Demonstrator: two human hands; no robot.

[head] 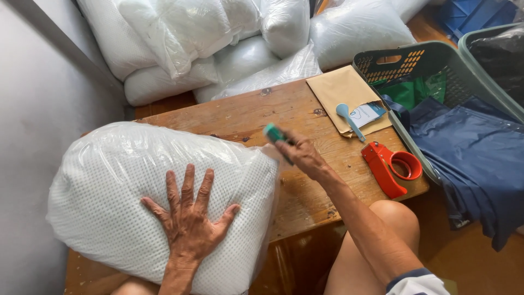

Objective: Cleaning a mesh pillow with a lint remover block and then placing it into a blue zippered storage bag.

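A plump white pillow in clear plastic wrap (pixel 109 191) lies on the left end of a wooden table (pixel 245 112). My left hand (pixel 190 216) presses flat on it with fingers spread. My right hand (pixel 303 155) hovers just past the bag's open right end, fingers closed around a small green-tipped tool (pixel 274 134) that looks like a marker or a cutter; which one I cannot tell.
A red tape dispenser (pixel 390 166) sits at the table's right edge. A brown envelope (pixel 344 90) carries a blue spoon (pixel 348 119) and a small card. A green laundry basket (pixel 415 60) holds dark blue cloth. More bagged pillows (pixel 218 38) pile behind the table.
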